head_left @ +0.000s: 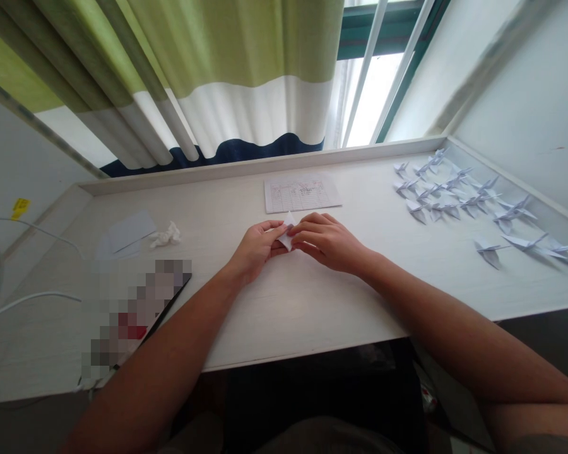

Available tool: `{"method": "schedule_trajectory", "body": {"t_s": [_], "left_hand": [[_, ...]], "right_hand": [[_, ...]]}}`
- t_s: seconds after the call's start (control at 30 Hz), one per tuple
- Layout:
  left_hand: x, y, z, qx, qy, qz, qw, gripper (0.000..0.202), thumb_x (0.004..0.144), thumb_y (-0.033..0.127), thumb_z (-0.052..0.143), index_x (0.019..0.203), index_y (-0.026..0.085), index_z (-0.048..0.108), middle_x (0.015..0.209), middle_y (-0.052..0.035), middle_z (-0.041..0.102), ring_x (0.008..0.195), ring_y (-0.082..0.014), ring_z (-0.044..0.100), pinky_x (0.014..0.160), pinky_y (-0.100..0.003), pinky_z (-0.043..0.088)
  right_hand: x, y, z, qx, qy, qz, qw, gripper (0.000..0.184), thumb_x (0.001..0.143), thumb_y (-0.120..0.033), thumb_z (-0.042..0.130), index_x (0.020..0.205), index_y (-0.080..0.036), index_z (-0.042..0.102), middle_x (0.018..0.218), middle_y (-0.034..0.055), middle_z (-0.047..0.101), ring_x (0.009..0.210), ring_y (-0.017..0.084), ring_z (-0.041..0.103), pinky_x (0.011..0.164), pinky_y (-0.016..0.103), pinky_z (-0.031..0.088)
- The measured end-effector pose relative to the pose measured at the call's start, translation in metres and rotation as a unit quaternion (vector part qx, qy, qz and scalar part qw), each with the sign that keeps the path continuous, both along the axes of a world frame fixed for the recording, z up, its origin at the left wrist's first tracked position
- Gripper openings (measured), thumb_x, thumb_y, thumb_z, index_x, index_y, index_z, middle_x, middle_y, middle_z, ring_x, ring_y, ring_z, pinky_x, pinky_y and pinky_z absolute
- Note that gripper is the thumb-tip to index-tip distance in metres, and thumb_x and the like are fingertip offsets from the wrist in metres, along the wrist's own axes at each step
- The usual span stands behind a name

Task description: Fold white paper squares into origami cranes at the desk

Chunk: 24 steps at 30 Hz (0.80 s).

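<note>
At the head view's centre, the bare left hand (256, 248) is clamping a small white folded-paper diamond (286, 239); the bare right hand (334, 241) is touching its edge, grip hidden. Near three o'clock, folded white paper cranes (474, 203) are resting

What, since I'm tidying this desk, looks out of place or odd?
The crumpled white wad, perhaps tissue, left of the folded paper: it lies rumpled beside flat sheets. No spill shows.
</note>
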<state>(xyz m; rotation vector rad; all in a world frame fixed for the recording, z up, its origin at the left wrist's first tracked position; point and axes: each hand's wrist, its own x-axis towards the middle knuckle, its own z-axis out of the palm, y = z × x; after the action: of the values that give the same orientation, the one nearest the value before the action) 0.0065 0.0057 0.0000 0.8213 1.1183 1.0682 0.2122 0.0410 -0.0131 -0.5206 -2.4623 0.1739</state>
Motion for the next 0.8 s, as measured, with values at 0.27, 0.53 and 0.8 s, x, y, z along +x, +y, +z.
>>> {"method": "schedule_trajectory", "body": {"t_s": [0.27,0.53,0.8], "left_hand": [[-0.001,0.0,-0.005,0.032,-0.009,-0.023,0.999,0.021,0.093,0.033,0.081,0.095,0.012,0.076,0.085,-0.007,0.078,0.075,-0.0152,0.073,0.089,-0.037,0.063],[0.0,-0.001,-0.006,0.02,-0.01,-0.023,1.0,0.021,0.092,0.033,0.08,0.088,0.012,0.076,0.079,-0.0063,0.075,0.071,-0.0155,0.071,0.089,-0.04,0.065],[0.001,-0.004,0.009,0.0,-0.072,-0.075,0.995,0.017,0.084,0.018,0.067,0.094,0.01,0.078,0.093,-0.0125,0.08,0.087,-0.023,0.079,0.096,-0.041,0.064]], "right_hand": [[-0.001,-0.001,0.0,0.022,0.013,-0.014,1.0,0.023,0.112,-0.026,0.049,0.109,-0.022,0.072,0.103,0.0099,0.079,0.095,0.024,0.065,0.086,0.039,0.051],[-0.001,-0.005,0.003,0.087,-0.044,0.009,0.995,0.027,0.111,-0.017,0.046,0.108,-0.022,0.072,0.105,0.0102,0.078,0.094,0.024,0.066,0.085,0.039,0.052],[0.0,-0.006,0.001,0.039,0.036,-0.029,0.998,0.022,0.112,-0.023,0.045,0.117,-0.022,0.067,0.095,0.0088,0.078,0.083,0.022,0.068,0.072,0.035,0.055]]}}
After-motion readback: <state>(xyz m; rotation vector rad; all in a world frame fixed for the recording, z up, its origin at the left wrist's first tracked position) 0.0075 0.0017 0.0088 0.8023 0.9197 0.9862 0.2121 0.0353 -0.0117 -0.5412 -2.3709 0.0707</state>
